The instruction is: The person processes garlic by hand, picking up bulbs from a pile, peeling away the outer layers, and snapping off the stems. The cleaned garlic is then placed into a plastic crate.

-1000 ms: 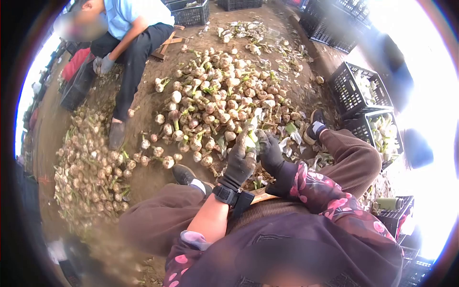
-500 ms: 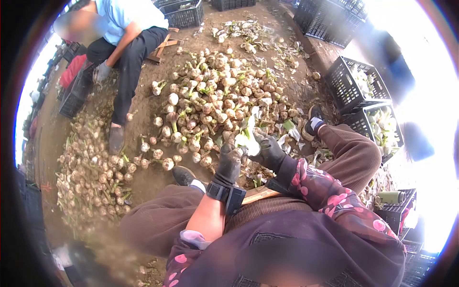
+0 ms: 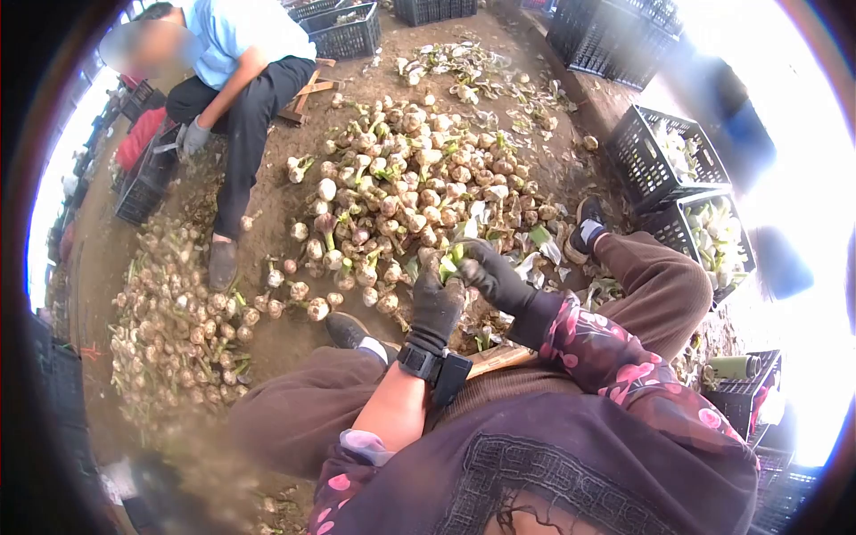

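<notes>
My left hand (image 3: 437, 305), in a dark glove, is closed around a pale bulb with a green-and-white leafy shoot (image 3: 452, 259). The fingers hide most of the bulb. My right hand (image 3: 496, 278), gloved too, is closed at the right side of the same shoot, fingertips touching its leaves. Just beyond both hands lies a large heap of soil-stained, round bulbs (image 3: 415, 178), some with short green stems. Loose pale peeled leaves (image 3: 528, 267) lie beside my right hand.
A seated co-worker (image 3: 241, 80) with gloved hands is at the upper left, near a dark crate (image 3: 147, 187). More bulbs (image 3: 178, 330) lie at left. Black crates with pale-green pieces (image 3: 664, 156) stand at right. Peeled leaves (image 3: 455, 64) litter the ground behind the heap.
The broad white leafy piece between my hands has gone from view; a smaller green shoot shows there now. My left hand has turned and rolled slightly. The co-worker's hand has shifted a little.
</notes>
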Available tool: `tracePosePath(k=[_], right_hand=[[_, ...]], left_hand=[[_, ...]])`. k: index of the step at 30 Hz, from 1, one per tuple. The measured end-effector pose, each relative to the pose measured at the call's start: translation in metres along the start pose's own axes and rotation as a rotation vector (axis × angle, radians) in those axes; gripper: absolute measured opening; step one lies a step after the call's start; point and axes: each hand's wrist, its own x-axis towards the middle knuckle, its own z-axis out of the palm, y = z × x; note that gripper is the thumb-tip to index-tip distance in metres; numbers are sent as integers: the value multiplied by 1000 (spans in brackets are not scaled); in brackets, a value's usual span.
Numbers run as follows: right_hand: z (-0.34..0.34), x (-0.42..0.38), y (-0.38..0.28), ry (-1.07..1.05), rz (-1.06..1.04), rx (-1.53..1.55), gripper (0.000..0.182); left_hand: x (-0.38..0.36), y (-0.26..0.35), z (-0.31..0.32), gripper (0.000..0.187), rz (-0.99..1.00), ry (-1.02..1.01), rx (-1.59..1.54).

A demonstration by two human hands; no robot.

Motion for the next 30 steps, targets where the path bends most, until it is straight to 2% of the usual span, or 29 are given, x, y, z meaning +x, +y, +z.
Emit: tracePosePath(k=[1, 3, 5, 6, 9, 10, 11, 13, 14, 15, 17, 18, 19, 21, 22, 23, 24, 25, 26, 27, 28, 29, 30], right_hand=[[2, 3, -16, 78, -98, -147, 32], [-7, 7, -54, -18, 505, 124, 30], [-5, 7, -44, 94, 638, 264, 25], [2, 6, -43, 237, 631, 505, 20], [6, -5, -2, 235, 595, 477, 19], [2, -3, 3, 204, 611, 300, 17], [-4, 2, 2, 203, 611, 299, 17], [-21, 11, -5, 149, 550, 29, 22], [-30, 14, -9, 127, 519, -105, 25], [-37, 15, -15, 106, 490, -238, 28], [-50, 17, -28, 98, 394, 517, 32], [-36, 18, -24, 207, 598, 1007, 37], [-27, 8, -26, 248, 659, 1070, 41], [-28, 22, -42, 298, 394, 1214, 42], [-41, 36, -74, 232, 325, 1195, 39], [-56, 44, -82, 140, 372, 1061, 35], [-64, 48, -74, 125, 297, 798, 34], [-70, 49, -67, 122, 220, 533, 34], [-69, 43, -68, 149, 303, 610, 31], [-68, 35, -60, 167, 214, 358, 27], [-66, 24, -54, 211, 283, 345, 26], [-62, 14, -49, 246, 358, 332, 25], [-59, 9, -39, 277, 322, 364, 26]], left_hand=[[1, -9, -1, 31, -23, -27, 75], [-9, 22, 6, 32, -91, 3, 60], [-11, 28, 9, 28, -121, -6, -247], [-8, 26, 8, 25, -171, -27, -334], [-6, 16, 3, 23, -120, -53, -359], [-9, 19, 5, 21, -196, -58, -402], [-10, 18, 6, 21, -195, -58, -403], [-15, 15, 8, 20, -134, -286, -497], [-17, 13, 3, 17, -156, -415, -400], [-18, 11, 2, 17, -158, -425, -399], [-14, 0, 1, 18, -94, -421, 431], [-12, -7, -6, 21, -75, -427, 445], [-5, -15, -9, 23, -184, -520, 833], [-15, -127, -30, 33, 35, -1058, 1207], [-20, -110, -26, 33, 22, -1036, 1199], [-24, -71, -20, 41, -55, -978, 1040], [-22, -43, -16, 51, -116, -929, 890], [-19, -36, -17, 51, -104, -940, 904], [-17, -33, -16, 56, 6, -701, 978], [-11, -13, -14, 56, -102, -603, 992], [-6, 5, -13, 55, -206, -500, 997], [-9, -32, -19, 50, 18, -274, 1037], [-4, -56, -26, 47, -145, -327, 922]])
